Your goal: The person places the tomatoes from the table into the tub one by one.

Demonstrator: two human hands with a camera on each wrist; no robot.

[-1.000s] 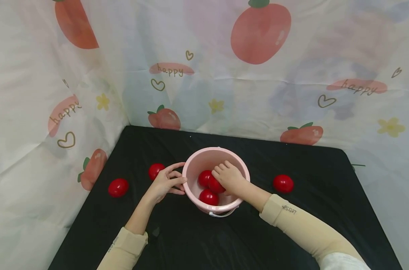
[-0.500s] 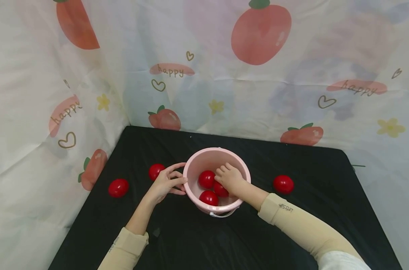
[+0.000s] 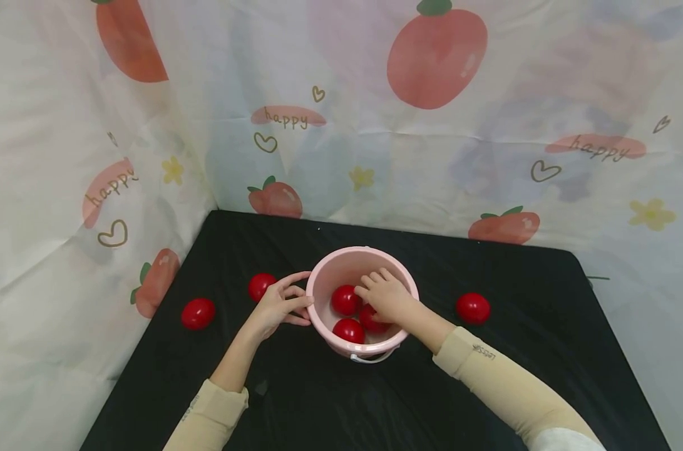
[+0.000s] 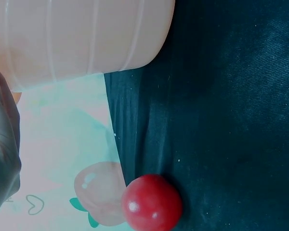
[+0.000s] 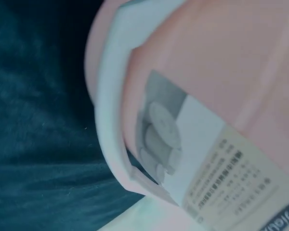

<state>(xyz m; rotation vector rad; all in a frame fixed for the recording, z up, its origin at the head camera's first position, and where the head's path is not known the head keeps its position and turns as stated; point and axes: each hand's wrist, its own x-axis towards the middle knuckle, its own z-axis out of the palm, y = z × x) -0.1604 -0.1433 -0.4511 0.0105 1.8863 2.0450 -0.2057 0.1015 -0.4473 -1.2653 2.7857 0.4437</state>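
In the head view, a pink bucket (image 3: pixel 332 341) stands mid-table with three red balls inside, among them one ball (image 3: pixel 345 300) by the far-left wall, one ball (image 3: pixel 349 330) at the near side and one ball (image 3: pixel 370 318) under my right hand. My left hand (image 3: pixel 275 310) holds the bucket's left rim, thumb over the edge and fingers outside. Inside the bucket, my right hand (image 3: pixel 389 297) has its fingers spread, with the thumb overlapping the nearest ball. The right wrist view shows only the bucket's outside, its white handle (image 5: pixel 111 106) and a label (image 5: pixel 221 173).
Two red balls lie left of the bucket: one ball (image 3: pixel 198 314) farther out, the other ball (image 3: pixel 260 286) behind my left hand. Another ball (image 3: pixel 473 307) lies to the right. Black cloth (image 3: pixel 431 401) covers the table, and a printed curtain (image 3: pixel 347 181) hangs behind.
The ball under my right hand has gone lower and slightly rightward in the bucket. My right fingers have spread away from it. The left hand stays at the rim.
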